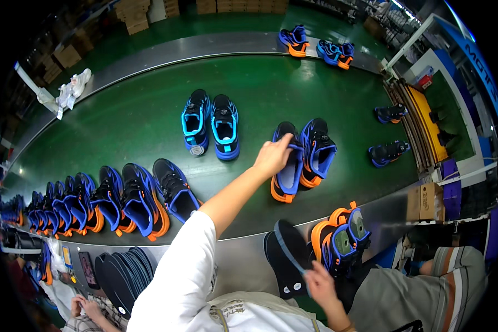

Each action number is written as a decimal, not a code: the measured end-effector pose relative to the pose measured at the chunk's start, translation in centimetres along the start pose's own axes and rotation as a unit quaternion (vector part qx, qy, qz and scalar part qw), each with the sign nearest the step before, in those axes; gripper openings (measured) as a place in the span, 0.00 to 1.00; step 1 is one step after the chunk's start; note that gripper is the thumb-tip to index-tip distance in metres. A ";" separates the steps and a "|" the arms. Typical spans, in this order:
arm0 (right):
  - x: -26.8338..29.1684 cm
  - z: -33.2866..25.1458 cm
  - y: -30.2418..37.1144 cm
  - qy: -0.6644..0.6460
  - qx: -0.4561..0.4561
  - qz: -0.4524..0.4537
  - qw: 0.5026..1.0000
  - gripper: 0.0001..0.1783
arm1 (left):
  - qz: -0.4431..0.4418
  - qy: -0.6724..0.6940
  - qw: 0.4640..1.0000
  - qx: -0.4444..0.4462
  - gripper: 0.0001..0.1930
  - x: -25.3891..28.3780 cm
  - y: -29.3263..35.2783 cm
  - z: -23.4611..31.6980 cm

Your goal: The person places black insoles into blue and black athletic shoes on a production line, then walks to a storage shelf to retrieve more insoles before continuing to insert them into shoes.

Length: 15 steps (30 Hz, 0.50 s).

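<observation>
The left hand (272, 158) touches a black shoe (289, 172) on the green surface (144, 119); I can't tell if it pinches. The right hand (321, 285) pinches a dark insole (289, 239). A matching shoe (317, 152) stands just right of the first, and a black-and-blue pair (225, 130) stands left.

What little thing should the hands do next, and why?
Perhaps the right hand should bring its black insole toward the orange-heeled shoe at the left hand. The insole is raised in the right hand, and the left hand is touching that shoe near its opening.
</observation>
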State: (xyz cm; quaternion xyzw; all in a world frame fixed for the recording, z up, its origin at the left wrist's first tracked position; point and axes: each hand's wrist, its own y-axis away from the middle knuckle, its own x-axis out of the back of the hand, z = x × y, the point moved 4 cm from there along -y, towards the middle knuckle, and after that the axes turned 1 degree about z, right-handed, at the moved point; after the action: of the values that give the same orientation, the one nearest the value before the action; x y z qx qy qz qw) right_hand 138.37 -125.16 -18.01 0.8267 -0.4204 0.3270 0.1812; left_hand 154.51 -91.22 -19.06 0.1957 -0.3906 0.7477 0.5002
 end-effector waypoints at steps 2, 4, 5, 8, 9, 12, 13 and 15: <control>3.1 -1.1 -3.1 0.023 0.090 0.058 0.994 0.07 | 0.099 -0.007 0.995 0.029 0.19 2.0 0.7 -0.5; 5.4 -2.8 -7.2 -0.048 0.016 0.063 0.997 0.06 | 0.124 -0.035 0.991 0.044 0.18 3.3 2.1 -0.3; 6.2 -3.9 -9.2 -0.064 0.000 0.060 0.996 0.07 | 0.116 -0.073 0.987 0.081 0.18 3.6 2.8 -0.1; 7.0 -4.9 -14.1 -0.167 -0.082 -0.087 0.979 0.08 | 0.097 -0.115 0.980 0.133 0.21 3.5 4.2 1.0; 6.4 -5.1 -15.4 -0.228 -0.114 -0.132 0.958 0.08 | 0.082 -0.104 0.978 0.161 0.20 3.3 4.7 0.8; 3.9 -7.9 -19.6 -0.170 -0.175 -0.244 0.939 0.11 | 0.088 -0.057 0.974 0.199 0.18 3.7 5.5 -1.3; 2.9 -7.1 -20.8 -0.143 -0.183 -0.276 0.933 0.12 | 0.052 -0.012 0.970 0.239 0.17 3.8 5.1 -2.0; 0.4 -6.2 -22.8 -0.100 -0.118 -0.309 0.938 0.13 | -0.006 0.043 0.960 0.277 0.18 3.7 4.4 -2.9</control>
State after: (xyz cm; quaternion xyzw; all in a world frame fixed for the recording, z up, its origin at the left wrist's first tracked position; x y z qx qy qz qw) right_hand 154.66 -108.56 -13.84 0.9169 -0.1958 0.1184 0.3270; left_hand 149.22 -87.63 -20.03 0.2964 -0.1450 0.8315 0.4469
